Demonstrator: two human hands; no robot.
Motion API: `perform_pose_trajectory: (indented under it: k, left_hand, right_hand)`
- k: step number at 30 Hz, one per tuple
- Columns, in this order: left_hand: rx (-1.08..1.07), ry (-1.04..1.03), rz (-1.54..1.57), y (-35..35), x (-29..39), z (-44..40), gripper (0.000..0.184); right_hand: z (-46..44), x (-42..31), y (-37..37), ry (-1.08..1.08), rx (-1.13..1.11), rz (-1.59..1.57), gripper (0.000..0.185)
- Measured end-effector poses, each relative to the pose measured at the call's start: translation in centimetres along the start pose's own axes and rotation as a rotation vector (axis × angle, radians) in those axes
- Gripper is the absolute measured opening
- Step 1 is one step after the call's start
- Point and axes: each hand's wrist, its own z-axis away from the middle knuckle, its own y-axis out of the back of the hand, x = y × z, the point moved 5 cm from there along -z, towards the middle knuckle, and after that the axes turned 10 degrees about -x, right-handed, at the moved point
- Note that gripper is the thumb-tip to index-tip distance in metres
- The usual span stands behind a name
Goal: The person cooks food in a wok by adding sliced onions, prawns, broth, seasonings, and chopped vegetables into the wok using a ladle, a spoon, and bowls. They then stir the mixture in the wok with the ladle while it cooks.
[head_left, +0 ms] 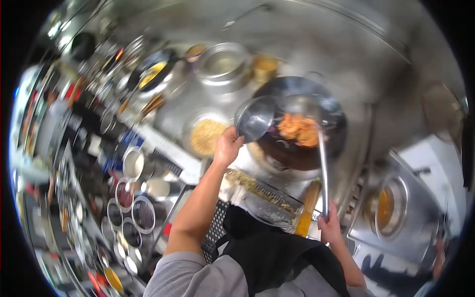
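Observation:
My left hand (228,146) is closed on the near rim of a metal bowl (256,120), which is tilted beside the left edge of a large dark wok (329,106). Orange-coated pieces of food (297,129) are in the wok. In my right hand (332,225) is the lower end of a long-handled metal cooking utensil (323,178). Its handle runs up to the food; blur there hides whether its head is a ladle or a skimmer.
Left of the wok are a plate of yellowish food (208,136), a large metal pot (221,67) and a yellowish container (264,68). A yellow-handled tool (308,210) lies near my body. A metal basin (393,207) stands right. Other people (57,109) are at far left.

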Motion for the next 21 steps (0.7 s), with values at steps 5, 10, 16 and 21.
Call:
perform_pose_trajectory:
  k: [5, 10, 16, 21]
  left_hand:
    - [0.137, 0.044, 0.454, 8.6, -11.1, 13.3, 0.009]
    - [0.377, 0.113, 0.67, 15.5, -18.5, 27.3, 0.015]
    - [0.358, 0.297, 0.635, 17.5, -28.0, 41.0, 0.03]
    - [0.355, 0.376, 0.791, 15.8, -34.9, 49.9, 0.013]
  right_hand:
    - [-5.1, -9.2, -4.2, 0.009, -0.237, -0.034, 0.073]
    - [-4.5, -17.7, -14.8, -0.006, -0.578, -0.112, 0.077]
    - [-0.1, -21.9, -31.8, -0.244, -1.113, -0.198, 0.089]
    - [1.1, -20.8, -44.7, -0.284, -1.269, 0.18, 0.084]
